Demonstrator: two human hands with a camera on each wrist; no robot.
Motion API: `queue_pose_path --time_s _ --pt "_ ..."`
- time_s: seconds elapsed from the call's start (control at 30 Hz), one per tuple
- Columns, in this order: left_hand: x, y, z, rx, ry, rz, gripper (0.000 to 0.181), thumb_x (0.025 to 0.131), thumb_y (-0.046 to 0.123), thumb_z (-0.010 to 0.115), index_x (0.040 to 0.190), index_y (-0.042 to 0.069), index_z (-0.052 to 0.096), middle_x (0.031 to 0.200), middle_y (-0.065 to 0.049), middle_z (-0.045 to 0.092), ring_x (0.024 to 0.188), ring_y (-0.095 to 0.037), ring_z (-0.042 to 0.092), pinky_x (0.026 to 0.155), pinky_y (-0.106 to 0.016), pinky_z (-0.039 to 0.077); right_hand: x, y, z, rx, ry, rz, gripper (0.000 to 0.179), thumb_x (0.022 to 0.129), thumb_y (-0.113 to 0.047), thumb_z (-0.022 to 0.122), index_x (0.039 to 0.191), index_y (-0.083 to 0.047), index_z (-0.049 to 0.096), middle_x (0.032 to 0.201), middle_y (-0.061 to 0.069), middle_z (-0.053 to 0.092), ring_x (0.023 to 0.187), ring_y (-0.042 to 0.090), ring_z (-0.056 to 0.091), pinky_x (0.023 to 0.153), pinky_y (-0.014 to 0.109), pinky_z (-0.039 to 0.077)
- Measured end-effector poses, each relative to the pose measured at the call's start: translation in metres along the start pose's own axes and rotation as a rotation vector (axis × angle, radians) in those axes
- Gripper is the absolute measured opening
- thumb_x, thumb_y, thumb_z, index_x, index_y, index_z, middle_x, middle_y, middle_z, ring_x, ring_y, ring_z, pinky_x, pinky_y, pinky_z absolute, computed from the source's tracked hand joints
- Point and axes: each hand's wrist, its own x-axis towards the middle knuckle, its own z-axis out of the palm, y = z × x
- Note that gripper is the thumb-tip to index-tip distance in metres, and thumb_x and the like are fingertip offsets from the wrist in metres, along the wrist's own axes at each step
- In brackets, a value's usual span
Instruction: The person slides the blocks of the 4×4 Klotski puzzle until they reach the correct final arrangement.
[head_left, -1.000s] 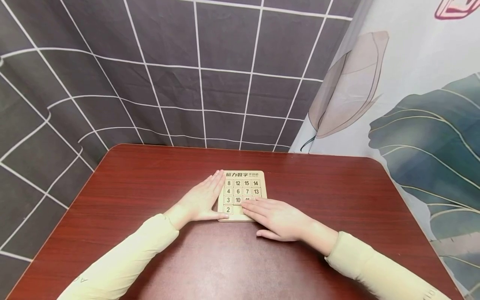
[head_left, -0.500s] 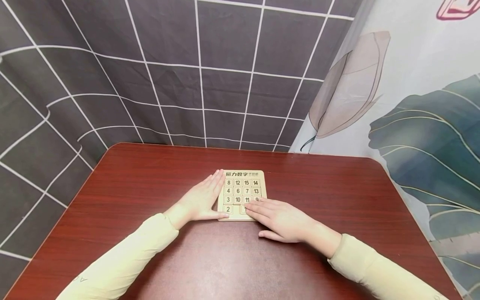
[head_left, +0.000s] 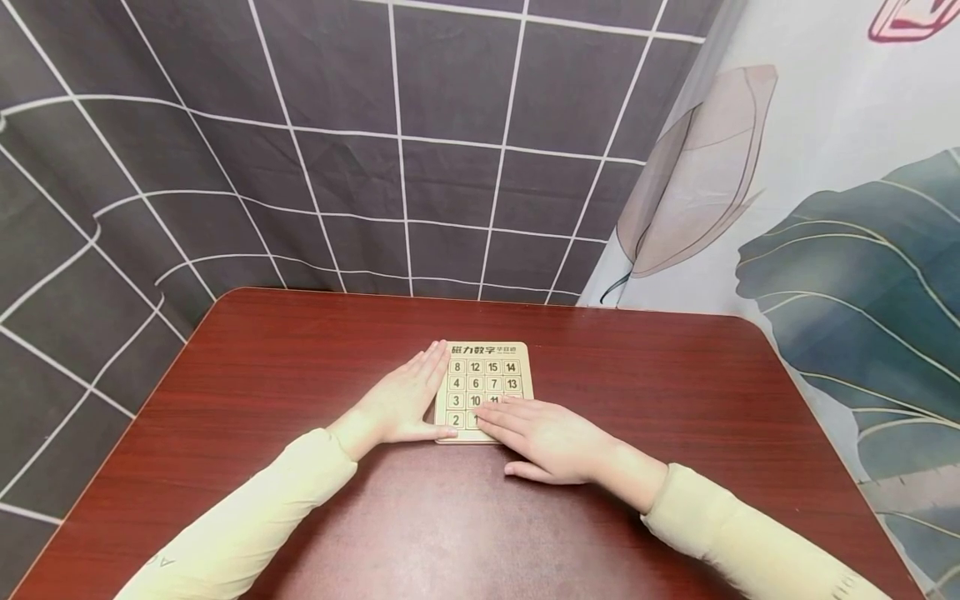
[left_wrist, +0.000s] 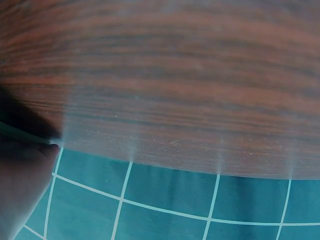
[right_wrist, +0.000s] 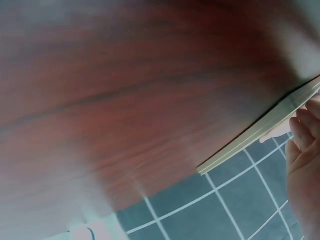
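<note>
On the table (head_left: 337,354), bracing the puzzle board (head_left: 486,350) along its left edge with the left hand (head_left: 405,400), straight-fingered, and, with the right hand (head_left: 551,437) likewise uncurled, partly covering a bottom-row tile (head_left: 472,421) beside the 2 tile (head_left: 456,420). With upper tiles (head_left: 476,383) out of number order, probably has much sliding left; cannot read the hidden lower right.

Gridded cloth (head_left: 450,179) behind reddish table (head_left: 637,375)
</note>
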Motion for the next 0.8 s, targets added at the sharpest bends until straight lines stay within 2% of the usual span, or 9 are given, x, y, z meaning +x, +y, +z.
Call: queue_pose_path --time_s 0.47,0.63,0.8 --pt "-0.001 -0.001 0.000 0.022 0.027 0.005 0.123 0.090 0.074 0.065 0.163 -0.014 0.021 0.173 -0.032 0.019 0.164 -0.041 0.022 0.135 -0.046 0.026 -0.046 0.010 0.001 0.007 0.059 0.054 0.065 0.098 -0.039 0.072 0.150 -0.002 0.058 0.156 0.012 0.059 0.147 0.023 0.056 0.121 0.048 0.048" --pt "-0.001 0.001 -0.001 0.019 0.030 0.008 0.122 0.090 0.073 0.065 0.163 -0.014 0.021 0.173 -0.032 0.020 0.164 -0.041 0.023 0.135 -0.046 0.026 -0.051 0.009 0.002 -0.001 0.068 0.046 0.065 0.098 -0.040 0.072 0.150 -0.002 0.058 0.156 0.012 0.060 0.146 0.024 0.057 0.119 0.048 0.050" --pt "-0.002 0.002 -0.002 0.008 0.036 0.012 0.121 0.090 0.072 0.066 0.162 -0.015 0.022 0.172 -0.032 0.021 0.163 -0.041 0.024 0.135 -0.046 0.026 -0.045 0.008 0.004 -0.002 0.059 0.047 0.065 0.099 -0.041 0.070 0.151 -0.003 0.058 0.156 0.011 0.059 0.147 0.023 0.056 0.122 0.046 0.047"
